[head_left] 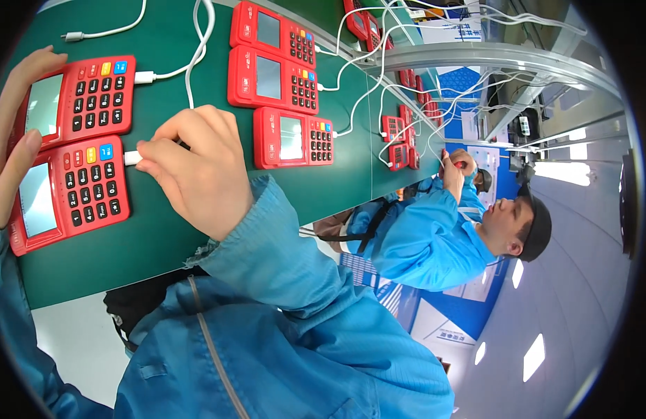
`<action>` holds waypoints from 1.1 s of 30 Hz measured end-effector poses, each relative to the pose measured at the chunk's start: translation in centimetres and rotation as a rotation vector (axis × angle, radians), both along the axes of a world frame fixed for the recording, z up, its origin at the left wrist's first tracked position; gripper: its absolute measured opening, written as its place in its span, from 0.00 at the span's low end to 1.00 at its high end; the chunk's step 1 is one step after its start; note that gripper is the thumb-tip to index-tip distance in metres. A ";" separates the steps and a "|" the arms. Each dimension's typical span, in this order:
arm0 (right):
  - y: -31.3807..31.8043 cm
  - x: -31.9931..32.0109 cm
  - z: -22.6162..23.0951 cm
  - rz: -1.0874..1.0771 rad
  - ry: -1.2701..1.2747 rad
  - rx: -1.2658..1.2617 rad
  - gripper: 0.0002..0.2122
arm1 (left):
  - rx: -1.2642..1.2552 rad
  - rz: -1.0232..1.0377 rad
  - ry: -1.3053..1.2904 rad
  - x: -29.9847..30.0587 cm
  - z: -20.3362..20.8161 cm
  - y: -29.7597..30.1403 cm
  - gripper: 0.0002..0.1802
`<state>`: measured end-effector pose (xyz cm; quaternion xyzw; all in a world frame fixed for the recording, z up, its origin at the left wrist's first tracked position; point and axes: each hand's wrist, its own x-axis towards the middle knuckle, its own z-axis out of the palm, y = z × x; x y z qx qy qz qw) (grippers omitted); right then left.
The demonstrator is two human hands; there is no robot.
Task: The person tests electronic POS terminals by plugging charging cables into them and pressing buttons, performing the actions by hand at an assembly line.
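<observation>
Blue jacket (260, 356), red black-keyed terminal (74, 190)

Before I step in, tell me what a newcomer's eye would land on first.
It would probably go first to the bare right hand, left of centre, pinching a white plastic cable plug at the edge of a bright red keypad terminal. Next come three more red terminals side by side on the green tabletop, near the top centre. Right of centre, a person in a bright blue jacket and dark cap also stands out.
</observation>
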<state>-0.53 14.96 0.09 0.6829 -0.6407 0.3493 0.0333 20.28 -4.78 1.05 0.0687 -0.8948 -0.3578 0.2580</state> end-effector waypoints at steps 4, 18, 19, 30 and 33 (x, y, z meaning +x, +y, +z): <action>-0.5 0.9 -0.5 0.056 -0.024 -0.066 0.11 | -0.096 0.240 -0.333 2.6 -0.9 0.2 0.34; 1.2 -0.1 0.8 0.274 -0.219 0.013 0.20 | 0.469 0.019 -0.047 -0.5 -1.9 -3.6 0.36; 1.4 -0.8 1.9 0.304 -0.246 0.032 0.20 | 0.462 0.022 -0.033 -1.1 -1.9 -3.3 0.38; -21.2 -22.2 12.9 -0.170 -0.371 -0.171 0.25 | 0.297 -0.039 -0.152 0.3 0.2 -3.7 0.36; -23.7 -37.2 13.6 -0.229 -1.180 0.599 0.28 | 0.258 -0.015 -0.146 -0.5 -0.8 -3.5 0.35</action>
